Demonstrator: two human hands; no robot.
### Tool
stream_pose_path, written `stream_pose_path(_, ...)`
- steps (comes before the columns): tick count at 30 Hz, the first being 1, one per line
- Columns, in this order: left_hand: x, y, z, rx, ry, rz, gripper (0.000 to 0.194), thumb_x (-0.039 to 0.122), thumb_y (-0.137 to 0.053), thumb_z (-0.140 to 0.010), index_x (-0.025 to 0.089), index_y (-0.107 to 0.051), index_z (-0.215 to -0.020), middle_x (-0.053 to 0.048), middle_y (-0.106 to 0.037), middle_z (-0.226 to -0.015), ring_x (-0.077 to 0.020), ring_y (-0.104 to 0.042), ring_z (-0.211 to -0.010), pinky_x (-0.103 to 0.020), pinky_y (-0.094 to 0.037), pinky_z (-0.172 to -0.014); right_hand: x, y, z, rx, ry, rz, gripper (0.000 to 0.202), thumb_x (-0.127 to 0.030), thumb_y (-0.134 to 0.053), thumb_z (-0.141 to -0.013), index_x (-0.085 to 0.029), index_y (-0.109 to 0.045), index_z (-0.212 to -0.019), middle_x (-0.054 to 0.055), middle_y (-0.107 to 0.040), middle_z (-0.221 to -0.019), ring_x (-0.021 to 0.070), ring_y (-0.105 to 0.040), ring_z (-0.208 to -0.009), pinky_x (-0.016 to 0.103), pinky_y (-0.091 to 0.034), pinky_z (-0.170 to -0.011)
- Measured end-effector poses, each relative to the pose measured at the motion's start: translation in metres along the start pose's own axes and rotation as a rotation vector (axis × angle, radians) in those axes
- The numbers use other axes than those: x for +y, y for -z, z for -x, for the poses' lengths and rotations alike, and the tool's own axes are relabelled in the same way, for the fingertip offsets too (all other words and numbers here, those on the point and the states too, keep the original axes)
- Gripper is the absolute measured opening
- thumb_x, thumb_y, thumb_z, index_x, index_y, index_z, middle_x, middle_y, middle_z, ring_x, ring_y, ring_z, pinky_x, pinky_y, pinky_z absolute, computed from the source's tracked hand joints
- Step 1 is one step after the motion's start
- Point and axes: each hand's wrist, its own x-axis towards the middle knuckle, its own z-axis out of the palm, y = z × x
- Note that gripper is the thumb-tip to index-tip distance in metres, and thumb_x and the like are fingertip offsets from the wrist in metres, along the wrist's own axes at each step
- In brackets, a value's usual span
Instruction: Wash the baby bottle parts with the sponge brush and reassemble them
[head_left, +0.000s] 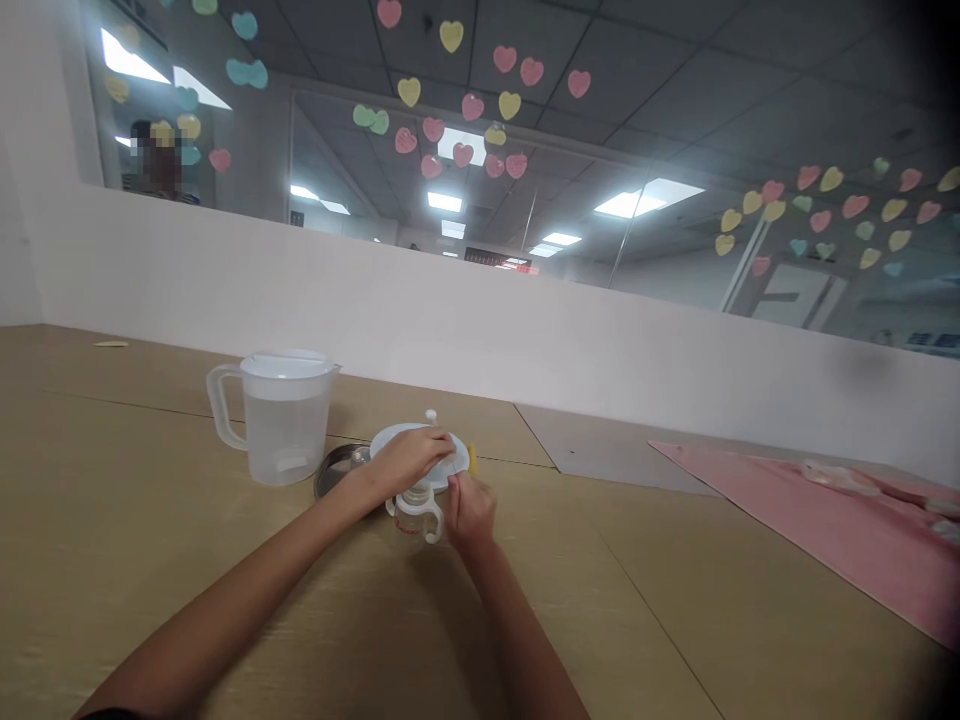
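My left hand (420, 458) is closed in a pinch over a pale round plate (388, 437), its fingertips at something small and whitish that I cannot make out. My right hand (472, 508) is curled closed just to the right and a little nearer, thumb side toward the left fingertips; what it holds is hidden. Below and between the hands stands a clear baby bottle (411, 525) with white side handles and an uncovered neck. A metal dish (324, 480) lies partly behind my left wrist, with a clear object in it.
A lidded translucent pitcher (285, 430) stands left of the dish. A small white knob-like piece (430, 416) sits behind the plate, and something yellow (472, 460) shows at its right edge. A pink cloth (832, 530) with clear plastic items lies right. A white wall (480, 325) bounds the table.
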Motion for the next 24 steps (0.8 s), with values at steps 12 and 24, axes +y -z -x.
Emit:
stream_pose_path(12, -0.002, 0.003, 0.001, -0.038, -0.062, -0.037, 0.020, 0.010, -0.048, -0.083, 0.019, -0.064, -0.090, -0.003, -0.063, -0.096, -0.0153, -0.058, -0.086, -0.023, -0.043, -0.071, 0.001, 0.000, 0.001, 0.000, 0.032, -0.001, 0.034, -0.018, -0.034, -0.092, -0.019, -0.038, -0.058, -0.005, -0.036, -0.048, 0.0082, -0.036, -0.045, 0.025, -0.024, -0.049)
stream_pose_path(24, -0.011, 0.002, 0.003, -0.065, 0.006, 0.184, 0.025, 0.021, -0.040, -0.089, 0.017, -0.062, -0.079, -0.005, -0.065, -0.089, -0.0171, -0.058, -0.082, -0.024, -0.041, -0.075, 0.000, -0.002, -0.001, 0.092, -0.236, -0.095, 0.025, -0.035, -0.048, -0.088, -0.017, -0.048, -0.071, -0.008, -0.041, -0.050, 0.0056, -0.036, -0.042, 0.019, -0.029, -0.045)
